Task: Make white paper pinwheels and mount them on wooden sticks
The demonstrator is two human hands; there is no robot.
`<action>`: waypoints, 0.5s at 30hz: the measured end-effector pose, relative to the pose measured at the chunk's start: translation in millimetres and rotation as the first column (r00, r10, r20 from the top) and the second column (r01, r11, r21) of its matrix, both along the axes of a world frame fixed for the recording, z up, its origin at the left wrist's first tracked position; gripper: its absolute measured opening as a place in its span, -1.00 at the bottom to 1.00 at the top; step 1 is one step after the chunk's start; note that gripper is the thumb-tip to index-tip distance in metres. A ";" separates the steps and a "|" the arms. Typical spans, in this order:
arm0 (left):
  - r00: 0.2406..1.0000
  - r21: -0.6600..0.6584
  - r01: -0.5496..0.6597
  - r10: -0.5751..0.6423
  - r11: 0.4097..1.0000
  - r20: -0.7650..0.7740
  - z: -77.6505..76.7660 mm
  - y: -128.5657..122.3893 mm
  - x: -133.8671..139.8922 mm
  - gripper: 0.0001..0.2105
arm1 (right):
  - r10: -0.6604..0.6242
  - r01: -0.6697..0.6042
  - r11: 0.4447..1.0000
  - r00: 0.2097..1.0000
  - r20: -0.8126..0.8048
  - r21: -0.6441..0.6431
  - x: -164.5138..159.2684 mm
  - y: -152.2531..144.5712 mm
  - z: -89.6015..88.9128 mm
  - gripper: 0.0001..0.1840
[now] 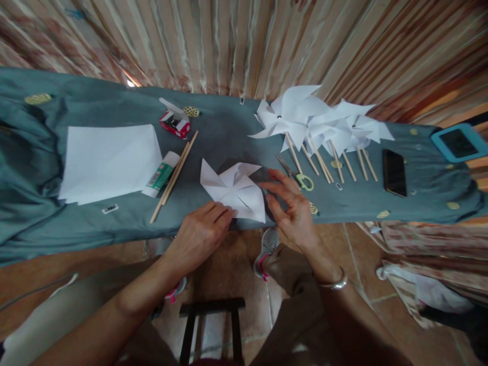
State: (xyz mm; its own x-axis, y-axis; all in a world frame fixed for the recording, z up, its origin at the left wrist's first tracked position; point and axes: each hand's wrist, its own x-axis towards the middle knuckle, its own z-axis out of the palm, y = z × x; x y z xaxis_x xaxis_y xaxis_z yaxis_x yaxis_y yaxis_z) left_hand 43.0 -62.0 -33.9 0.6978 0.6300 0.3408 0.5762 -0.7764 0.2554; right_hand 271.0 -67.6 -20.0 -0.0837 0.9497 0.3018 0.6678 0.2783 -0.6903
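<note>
A white paper pinwheel (234, 190) with folded blades and no stick lies near the front edge of the cloth-covered table. My left hand (204, 229) pinches its lower left edge between closed fingers. Just right of the paper, my right hand (287, 206) is open, its fingers spread beside the right blade; whether a fingertip touches it I cannot tell. Behind that hand lie scissors (303, 180) with pale green handles. Left of the pinwheel are wooden sticks (175, 175) and a green-and-white glue stick (161, 174).
Several finished pinwheels (316, 117) on sticks lie at the back right, near a black phone (394, 173) and a blue-framed device (459, 142). At left is a stack of white paper (110, 160); behind the glue stands an open red box (175, 122). A stool (212, 306) is below.
</note>
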 end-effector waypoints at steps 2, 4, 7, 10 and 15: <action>1.000 0.006 0.007 -0.007 1.000 -0.001 1.6 0.2 -0.5 -0.86 | 0.059 -0.059 0.998 0.998 -0.001 -0.034 0.1 -0.1 -1.8 -0.62; 1.000 0.007 0.020 -0.020 1.000 -0.014 3.7 0.3 -0.8 -0.87 | 0.120 -0.119 0.991 0.993 0.009 -0.063 1.0 -0.1 -4.1 -0.60; 0.999 -0.001 0.019 -0.019 1.000 -0.031 6.2 0.2 -1.0 -0.88 | 0.140 -0.137 0.988 0.989 0.045 -0.072 4.6 1.1 -8.0 -0.60; 1.000 -0.006 -0.006 0.006 1.000 -0.021 6.4 0.2 -0.9 -0.87 | 0.115 -0.109 0.992 0.990 0.082 -0.064 8.8 2.8 -10.7 -0.60; 0.998 -0.006 -0.060 0.060 0.998 0.010 4.5 0.8 -0.9 -0.85 | 0.096 -0.091 0.989 0.995 0.041 -0.116 6.8 2.0 -8.7 -0.70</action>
